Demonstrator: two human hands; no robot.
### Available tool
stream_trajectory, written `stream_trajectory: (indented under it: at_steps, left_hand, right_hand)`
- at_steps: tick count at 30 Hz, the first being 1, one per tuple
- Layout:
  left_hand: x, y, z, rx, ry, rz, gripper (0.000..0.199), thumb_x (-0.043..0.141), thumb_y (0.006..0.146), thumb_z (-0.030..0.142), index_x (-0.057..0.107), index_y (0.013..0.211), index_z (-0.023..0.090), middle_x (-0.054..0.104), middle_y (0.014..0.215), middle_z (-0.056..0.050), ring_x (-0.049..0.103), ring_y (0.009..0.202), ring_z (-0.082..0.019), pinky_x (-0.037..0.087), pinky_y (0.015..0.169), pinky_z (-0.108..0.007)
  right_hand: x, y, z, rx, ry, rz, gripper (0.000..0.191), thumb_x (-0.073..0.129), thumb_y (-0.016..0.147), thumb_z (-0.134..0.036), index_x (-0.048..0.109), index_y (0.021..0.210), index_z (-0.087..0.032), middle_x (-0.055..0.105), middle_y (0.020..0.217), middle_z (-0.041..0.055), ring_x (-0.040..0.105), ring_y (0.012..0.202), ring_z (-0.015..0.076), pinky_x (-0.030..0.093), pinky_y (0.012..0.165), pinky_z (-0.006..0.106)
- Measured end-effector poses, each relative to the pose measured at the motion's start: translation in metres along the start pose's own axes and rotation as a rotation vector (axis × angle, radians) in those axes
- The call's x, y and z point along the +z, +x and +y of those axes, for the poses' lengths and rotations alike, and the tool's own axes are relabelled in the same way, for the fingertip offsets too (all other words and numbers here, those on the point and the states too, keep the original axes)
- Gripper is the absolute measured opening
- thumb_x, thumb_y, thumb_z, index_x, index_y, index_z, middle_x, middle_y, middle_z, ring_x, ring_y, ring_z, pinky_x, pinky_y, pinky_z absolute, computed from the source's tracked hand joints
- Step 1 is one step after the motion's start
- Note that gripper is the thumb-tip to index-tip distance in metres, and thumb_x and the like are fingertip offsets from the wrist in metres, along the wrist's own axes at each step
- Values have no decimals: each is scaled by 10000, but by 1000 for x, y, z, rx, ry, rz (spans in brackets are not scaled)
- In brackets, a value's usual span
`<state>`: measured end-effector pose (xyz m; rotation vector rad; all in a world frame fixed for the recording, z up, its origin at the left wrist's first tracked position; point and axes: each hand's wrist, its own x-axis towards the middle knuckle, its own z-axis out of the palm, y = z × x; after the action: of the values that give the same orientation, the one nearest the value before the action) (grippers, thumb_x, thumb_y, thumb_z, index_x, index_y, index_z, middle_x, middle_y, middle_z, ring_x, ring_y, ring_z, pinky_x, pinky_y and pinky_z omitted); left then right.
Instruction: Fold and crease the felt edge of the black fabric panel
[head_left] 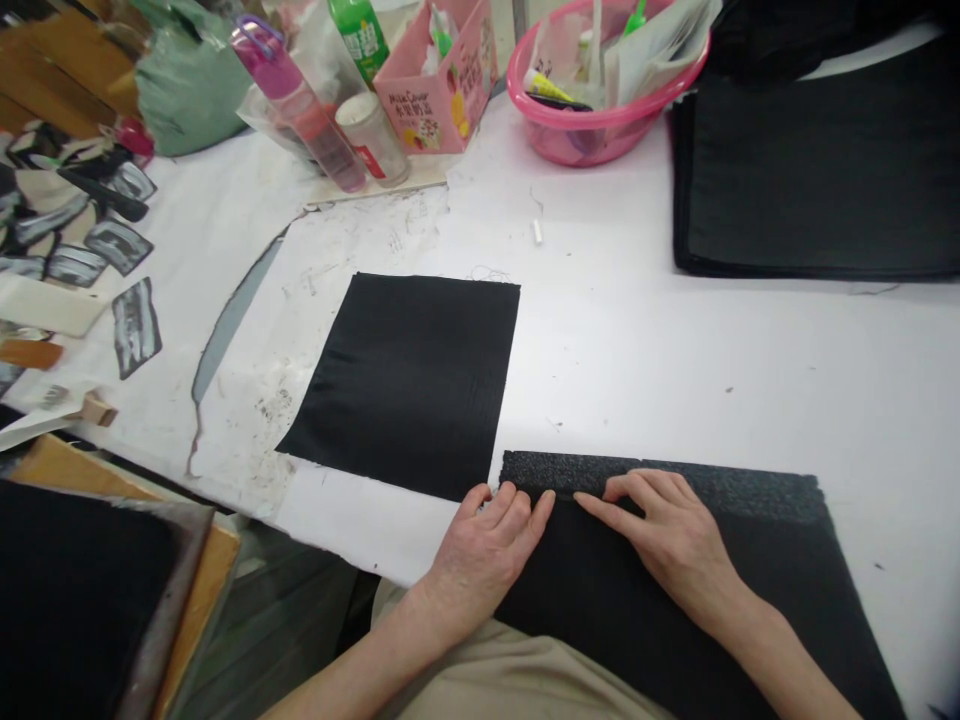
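Observation:
A large black fabric sheet [622,620] lies at the table's front edge, partly over my lap. Along its far side runs a speckled, rougher dark strip [735,490]. My left hand [491,535] grips the sheet near its far left corner, fingers curled and thumb pointing right. Close beside it, my right hand [667,535] pinches the sheet along the strip's near border, with the thumb tip almost meeting the left one. What lies under the curled fingers is hidden. A smaller black fabric piece [409,380] lies flat just beyond my left hand.
Black sheets [817,180] are stacked at the back right. A pink basin [600,130], a pink box [435,90], a pink bottle [300,100] and a glass jar [373,140] stand behind. White-smeared pieces [137,328] lie left. A black panel [75,600] sits lower left.

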<state>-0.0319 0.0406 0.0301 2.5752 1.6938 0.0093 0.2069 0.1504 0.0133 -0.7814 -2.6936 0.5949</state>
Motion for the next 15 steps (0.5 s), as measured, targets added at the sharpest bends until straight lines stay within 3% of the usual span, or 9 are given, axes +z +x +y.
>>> stream_trajectory:
  at_steps: [8,15]
  left_hand:
    - [0,6,0,70,52,-33,421,330,1004,111,454,1405,142,573,1262,-120,483,1229,-202,425,990,-374]
    - [-4,18,-3,140,29,-49,432,361,1000,118,416,1428,141,579,1214,-104,514,1168,-221,436,953,-400]
  right_hand:
    - [0,0,-2,-2,-19,22,385,464,974,-97,594,1271,-303,588,1006,43,522,975,187,381,876,353]
    - [-4,0,-3,21,13,2,361,438,996,-110,591,1268,-292,574,1012,43,501,994,183,370,882,353]
